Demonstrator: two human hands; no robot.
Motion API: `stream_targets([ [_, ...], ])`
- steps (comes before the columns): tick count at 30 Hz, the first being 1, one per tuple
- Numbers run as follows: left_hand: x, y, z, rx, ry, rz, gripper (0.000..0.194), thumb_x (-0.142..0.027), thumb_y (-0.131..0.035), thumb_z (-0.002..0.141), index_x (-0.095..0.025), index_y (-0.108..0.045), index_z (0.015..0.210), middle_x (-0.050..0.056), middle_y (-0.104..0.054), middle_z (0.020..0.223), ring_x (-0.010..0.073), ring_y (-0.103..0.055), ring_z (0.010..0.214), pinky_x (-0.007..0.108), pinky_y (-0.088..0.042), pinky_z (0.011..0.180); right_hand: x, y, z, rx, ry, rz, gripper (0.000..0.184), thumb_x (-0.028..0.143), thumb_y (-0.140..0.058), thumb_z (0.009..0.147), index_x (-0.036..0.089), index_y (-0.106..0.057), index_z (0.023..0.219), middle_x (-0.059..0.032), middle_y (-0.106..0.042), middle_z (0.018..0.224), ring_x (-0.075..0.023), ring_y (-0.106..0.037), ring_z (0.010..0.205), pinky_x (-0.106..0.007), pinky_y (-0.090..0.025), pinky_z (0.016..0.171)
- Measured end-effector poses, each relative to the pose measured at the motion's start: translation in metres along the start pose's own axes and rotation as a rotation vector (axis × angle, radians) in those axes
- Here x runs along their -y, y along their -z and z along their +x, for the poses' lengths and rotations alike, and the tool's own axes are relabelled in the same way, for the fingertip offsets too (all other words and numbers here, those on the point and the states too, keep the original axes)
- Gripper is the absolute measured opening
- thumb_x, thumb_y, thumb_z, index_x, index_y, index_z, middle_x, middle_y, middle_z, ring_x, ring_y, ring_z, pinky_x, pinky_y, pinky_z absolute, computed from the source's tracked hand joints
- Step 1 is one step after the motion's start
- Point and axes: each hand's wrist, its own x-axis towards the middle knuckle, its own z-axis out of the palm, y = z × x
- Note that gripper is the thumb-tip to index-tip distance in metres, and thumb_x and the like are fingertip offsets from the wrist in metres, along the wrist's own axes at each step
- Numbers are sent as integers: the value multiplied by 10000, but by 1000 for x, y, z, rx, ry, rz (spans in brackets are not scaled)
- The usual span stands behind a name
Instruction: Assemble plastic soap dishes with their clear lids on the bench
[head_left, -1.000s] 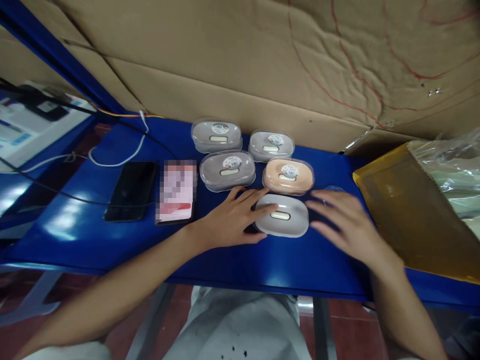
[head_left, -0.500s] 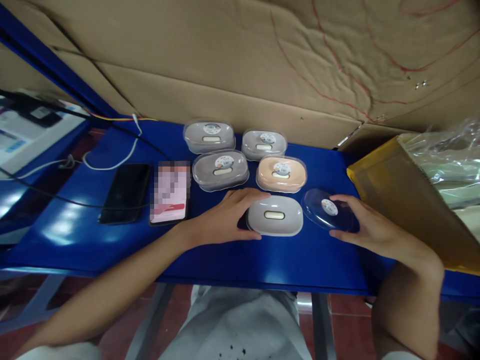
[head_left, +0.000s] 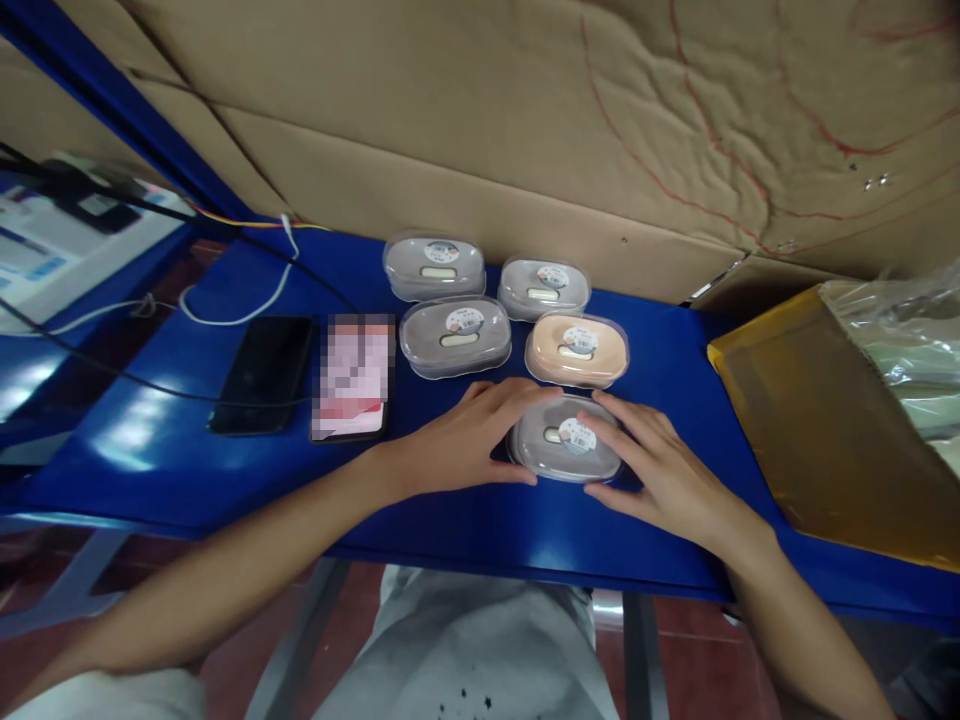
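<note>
In front of me on the blue table sits a grey oval box (head_left: 536,455), like a soap box, with a small cream-coloured oblong piece in its middle. A clear lid (head_left: 577,436) with a round sticker lies over it; whether it is fully seated I cannot tell. My left hand (head_left: 480,437) grips the box's left end between thumb and fingers. From the right, my right hand (head_left: 651,465) holds the lid, thumb at the near edge and fingers over the far edge and top. Just behind is a peach lidded box (head_left: 577,350).
Several grey lidded boxes (head_left: 455,338) stand behind on the blue table (head_left: 465,530). Two phones (head_left: 262,375) lie at the left, with cables across them. A carton (head_left: 832,430) holding plastic-wrapped things is at the right. Cardboard (head_left: 450,130) lines the back.
My right hand has brought the clear lid leftward from beside the grey box onto its top. My left hand keeps its grip on the box's left end.
</note>
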Motion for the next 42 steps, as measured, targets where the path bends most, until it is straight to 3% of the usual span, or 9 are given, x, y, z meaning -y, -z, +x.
stream_targets([
  [8, -1, 1, -1, -13, -20, 3, 949, -500, -847, 937, -415, -310, 1714, 124, -505, 1640, 377, -484, 1520, 569, -419, 1234, 0, -5, 7, -67, 93, -112, 889, 416, -670, 1023, 344, -182, 1764, -181, -419, 1729, -417, -487, 1535, -676, -461, 1171],
  [14, -1, -1, 0, -11, -24, -2, 982, -476, -886, 903, -407, -321, 1703, 128, -532, 1622, 374, -503, 1508, 572, -418, 1221, 1, -5, 8, -79, 101, -122, 883, 424, -667, 1016, 356, -194, 1758, -175, -458, 1698, -428, -518, 1498, -672, -466, 1152],
  [26, -2, 8, -1, -3, -18, 62, 861, -438, -823, 958, -364, -365, 1684, 133, -494, 1656, 362, -491, 1521, 553, -393, 1261, 5, -13, 13, -22, 50, -142, 865, 470, -602, 1074, 339, -107, 1771, -196, -363, 1750, -439, -421, 1570, -674, -464, 1184],
  [32, -4, 14, -5, -36, -50, 129, 822, -459, -800, 967, -337, -399, 1675, 138, -482, 1679, 368, -489, 1539, 572, -418, 1270, 7, -21, 16, -76, 50, -154, 865, 495, -615, 1073, 304, -135, 1767, -219, -385, 1729, -432, -450, 1544, -644, -484, 1175],
  [35, -9, 27, -7, -191, -89, 241, 655, -478, -751, 1009, -309, -506, 1592, 132, -500, 1664, 344, -519, 1521, 529, -456, 1258, 7, -27, 19, -128, 60, -175, 817, 498, -618, 1072, 272, -219, 1748, -219, -405, 1721, -417, -449, 1544, -630, -475, 1174],
  [39, -7, 47, -5, -651, 65, 539, 323, -342, -642, 1074, -230, -650, 1377, 131, -663, 1441, 301, -644, 1355, 479, -522, 1177, 8, -33, 25, -227, 68, -260, 666, 433, -631, 1076, 291, -391, 1680, -179, -463, 1700, -391, -406, 1581, -632, -387, 1228],
  [40, -3, 50, -5, -718, 121, 622, 288, -336, -634, 1074, -213, -673, 1331, 137, -686, 1389, 308, -666, 1302, 482, -539, 1142, 10, -34, 26, -242, 80, -273, 615, 400, -622, 1083, 295, -431, 1658, -162, -496, 1683, -373, -425, 1571, -616, -373, 1236],
  [42, 5, 53, -3, -725, 215, 758, 266, -346, -634, 1064, -181, -707, 1260, 154, -715, 1306, 339, -689, 1210, 503, -565, 1062, 13, -34, 27, -243, 113, -267, 545, 336, -588, 1095, 279, -481, 1626, -130, -560, 1643, -327, -482, 1531, -567, -357, 1244],
])
